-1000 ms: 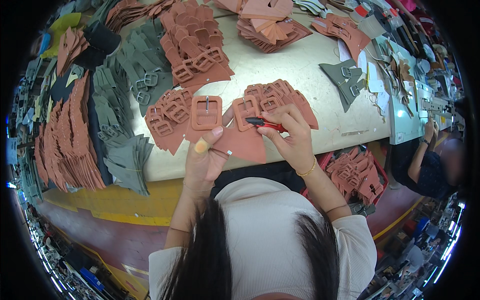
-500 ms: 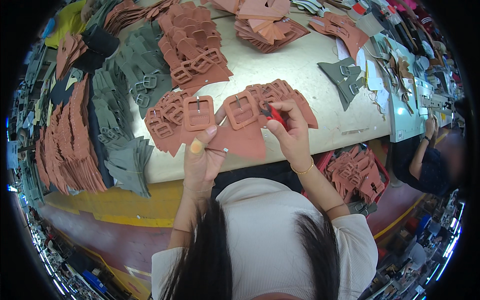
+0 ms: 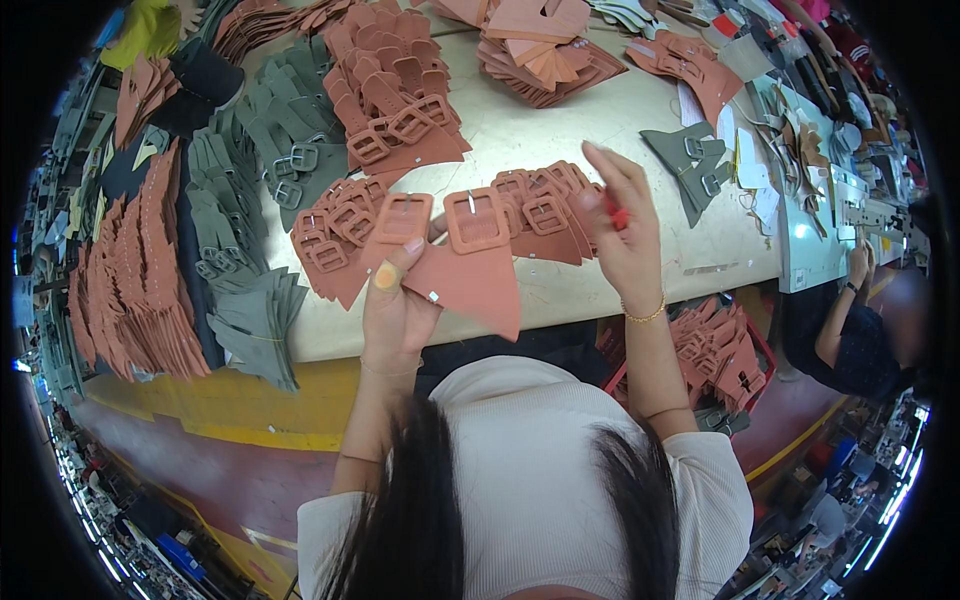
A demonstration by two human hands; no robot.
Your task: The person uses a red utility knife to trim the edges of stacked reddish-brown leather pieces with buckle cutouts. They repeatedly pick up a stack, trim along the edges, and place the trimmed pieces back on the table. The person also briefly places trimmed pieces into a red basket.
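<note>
My left hand grips a terracotta leather piece over the table's front edge, thumb on top. Two square leather-covered buckles, a left one and a right one, stand along its upper side, and a small white sticker sits on its face. To the right, my right hand is raised with fingers stretched up, a small red-handled snips held in the palm. Its blades cannot be made out. Behind the held piece lie similar buckled pieces, one pile at left and another nearer my right hand.
Stacks of terracotta straps and grey-green straps fill the table's left side. A grey-green buckled piece lies at right. Below the edge stands a red crate of terracotta pieces. Another person's arm works at far right.
My right hand has moved right and up, away from the held piece, taking the red-handled snips along. The leather piece in my left hand has tilted, its pointed end swinging lower.
</note>
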